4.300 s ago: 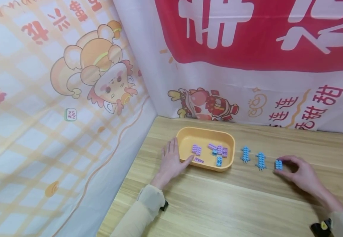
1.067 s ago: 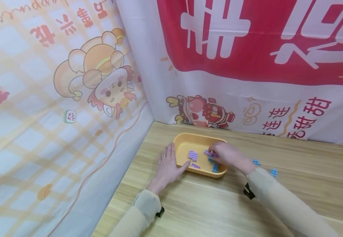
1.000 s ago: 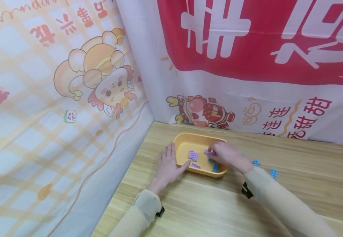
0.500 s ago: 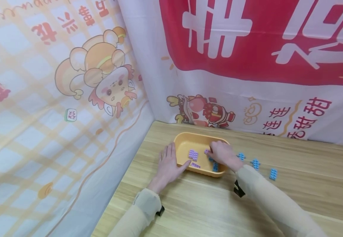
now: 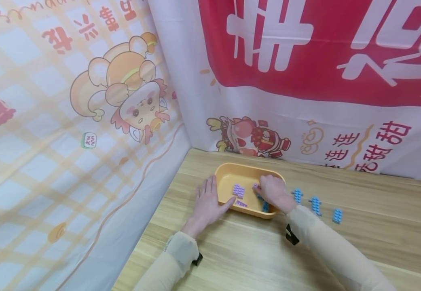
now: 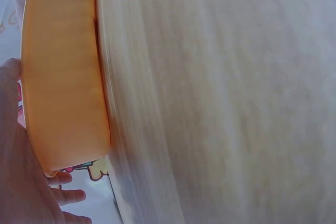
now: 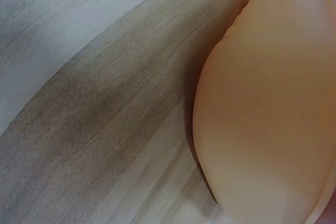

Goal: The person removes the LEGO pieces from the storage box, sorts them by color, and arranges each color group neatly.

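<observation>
A yellow-orange tray (image 5: 244, 211) on the wooden table holds purple and blue toy building bricks. My left hand (image 5: 207, 205) steadies its left end, fingers spread along the wall and thumb over the near rim. In the left wrist view, the left hand (image 6: 21, 182) lies against the tray wall (image 6: 68, 87). My right hand (image 5: 273, 190) reaches into the tray's right side with bent fingers. Its fingertips are among the bricks, by a purple brick (image 5: 255, 186) and a blue brick (image 5: 265, 206); I cannot tell whether they grip one. A studded purple brick (image 5: 238, 190) and a thin purple piece (image 5: 241, 203) lie farther left.
Right of the tray, two blue pieces with side pegs (image 5: 297, 195) and a plain blue brick (image 5: 337, 216) stand in a row on the table (image 5: 254, 250). Printed cloth (image 5: 181, 101) hangs behind and at the left.
The right hand has let go of the blue brick at the right end of the row and moved left into the tray, where it has shifted slightly since. The left hand stays at the tray.
</observation>
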The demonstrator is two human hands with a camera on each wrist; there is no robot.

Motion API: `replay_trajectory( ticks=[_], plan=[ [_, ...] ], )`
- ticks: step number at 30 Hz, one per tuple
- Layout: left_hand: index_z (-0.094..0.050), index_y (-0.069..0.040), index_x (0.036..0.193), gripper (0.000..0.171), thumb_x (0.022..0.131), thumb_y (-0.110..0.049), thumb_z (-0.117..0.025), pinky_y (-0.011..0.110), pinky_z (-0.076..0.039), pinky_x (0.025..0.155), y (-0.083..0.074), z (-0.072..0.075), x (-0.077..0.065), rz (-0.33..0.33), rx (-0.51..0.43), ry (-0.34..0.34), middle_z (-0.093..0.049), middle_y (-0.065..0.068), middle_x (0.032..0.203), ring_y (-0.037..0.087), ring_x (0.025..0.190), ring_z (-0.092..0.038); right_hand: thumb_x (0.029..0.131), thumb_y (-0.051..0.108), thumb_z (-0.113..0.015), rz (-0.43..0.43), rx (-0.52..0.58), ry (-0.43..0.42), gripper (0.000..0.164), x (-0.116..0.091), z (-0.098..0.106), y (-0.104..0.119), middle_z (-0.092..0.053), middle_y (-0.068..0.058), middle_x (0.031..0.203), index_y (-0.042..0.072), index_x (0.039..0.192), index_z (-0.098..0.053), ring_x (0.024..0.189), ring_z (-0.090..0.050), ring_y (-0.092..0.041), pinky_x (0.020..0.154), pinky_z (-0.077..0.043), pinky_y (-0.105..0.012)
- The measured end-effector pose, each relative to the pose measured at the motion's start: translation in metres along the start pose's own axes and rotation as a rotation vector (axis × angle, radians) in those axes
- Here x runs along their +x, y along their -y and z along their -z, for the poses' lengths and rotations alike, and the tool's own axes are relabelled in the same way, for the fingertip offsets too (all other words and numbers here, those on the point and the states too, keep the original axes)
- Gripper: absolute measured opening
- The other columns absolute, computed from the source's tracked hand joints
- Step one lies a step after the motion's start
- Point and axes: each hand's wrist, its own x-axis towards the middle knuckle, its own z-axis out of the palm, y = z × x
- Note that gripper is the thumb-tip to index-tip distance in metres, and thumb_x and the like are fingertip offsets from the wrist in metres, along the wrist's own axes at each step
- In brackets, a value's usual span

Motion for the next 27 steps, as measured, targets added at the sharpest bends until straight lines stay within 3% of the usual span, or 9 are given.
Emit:
replay_trajectory(
  ticks=[8,16,27],
  plan=[
    [-0.01,-0.001,0.176,0.119,0.1,-0.085,-0.048,0.066,-0.021,0.139,0.0,0.0,0.0,-0.005,0.002,-0.011,-0.018,0.022,0.184,0.045,0.171,-0.022,0.107,0.036,-0.073,-0.008,0.027,-0.005,0.049,0.0,-0.001,0.0,-0.054,0.0,0.062,0.013,0.067,-0.056,0.059,-0.052,-0.016,0.058,-0.038,-0.029],
    [-0.01,-0.002,0.176,0.12,0.099,-0.087,-0.046,0.065,-0.02,0.14,0.001,-0.004,0.001,0.004,0.011,-0.012,-0.016,0.021,0.185,0.043,0.171,-0.021,0.097,0.044,-0.085,-0.034,0.06,0.023,0.041,-0.005,0.002,0.001,-0.059,-0.001,0.069,0.01,0.083,-0.066,0.064,-0.056,-0.018,0.065,-0.04,-0.03],
    [-0.009,-0.001,0.176,0.12,0.099,-0.085,-0.048,0.065,-0.019,0.14,0.0,-0.002,0.001,0.003,0.013,-0.007,-0.015,0.021,0.185,0.043,0.171,-0.02,0.095,0.024,-0.085,-0.001,0.046,0.073,0.022,-0.022,0.007,0.003,-0.065,-0.001,0.073,0.011,0.088,-0.071,0.067,-0.059,-0.017,0.068,-0.044,-0.03]
  ],
)
